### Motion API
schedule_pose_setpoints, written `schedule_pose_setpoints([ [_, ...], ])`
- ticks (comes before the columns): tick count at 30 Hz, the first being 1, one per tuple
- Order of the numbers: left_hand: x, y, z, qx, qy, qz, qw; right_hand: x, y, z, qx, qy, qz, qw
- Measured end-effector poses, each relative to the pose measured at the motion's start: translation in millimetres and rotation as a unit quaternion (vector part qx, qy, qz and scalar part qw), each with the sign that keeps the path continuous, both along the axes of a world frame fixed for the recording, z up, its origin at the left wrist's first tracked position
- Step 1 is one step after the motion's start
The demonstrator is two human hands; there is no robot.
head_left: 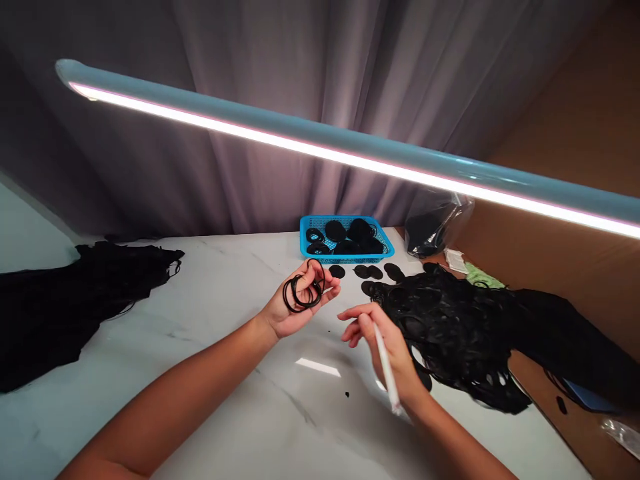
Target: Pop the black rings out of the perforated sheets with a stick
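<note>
Holding several thin, round black loops across the palm, the left hand has its thumb and fingers curled around them. The right hand, just beside, grips a slender white stick; its index fingertip points toward the loops without touching them. Beyond the left fingertips sits a blue plastic mesh basket; right of the right fingers lies a tangled black heap. Handling loops seems underway; separating any would call for a light, precise pinch.
</note>
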State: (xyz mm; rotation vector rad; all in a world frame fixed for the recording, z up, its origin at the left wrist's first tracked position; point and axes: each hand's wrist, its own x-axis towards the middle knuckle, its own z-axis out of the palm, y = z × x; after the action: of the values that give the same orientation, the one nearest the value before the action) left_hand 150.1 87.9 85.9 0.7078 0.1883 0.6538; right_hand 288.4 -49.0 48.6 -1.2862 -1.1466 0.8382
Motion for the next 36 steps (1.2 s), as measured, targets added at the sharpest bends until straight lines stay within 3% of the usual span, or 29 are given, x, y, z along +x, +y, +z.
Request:
schedule_pose_setpoints([
  [3, 10.8, -9.3, -7.2, -0.066, -0.047, 0.001, 0.997, -16.5, -5.4, -0.1, 0.063, -0.086, 0.007, 0.994],
  [6, 21.0, -15.7, -6.1, -0.091, -0.068, -0.02, 0.993, -19.3, -6.8, 2.4, 0.141, -0.156, -0.036, 0.977],
  [11, 36.0, -22.6, -2.3, -0.111, -0.108, -0.057, 0.986, -15.7, -3.3, 4.4, 0.199, -0.192, -0.065, 0.959],
  [22, 34.5, -26.4, -6.8, -0.151, -0.076, -0.112, 0.979, -10.3, -5.2, 6.7, 0.188, -0.182, -0.062, 0.963],
  [36, 29.8, -27.5, -3.8, -0.126, -0.099, -0.167, 0.973, -8.7, -9.5, 11.1, 0.219, -0.212, -0.073, 0.95],
])
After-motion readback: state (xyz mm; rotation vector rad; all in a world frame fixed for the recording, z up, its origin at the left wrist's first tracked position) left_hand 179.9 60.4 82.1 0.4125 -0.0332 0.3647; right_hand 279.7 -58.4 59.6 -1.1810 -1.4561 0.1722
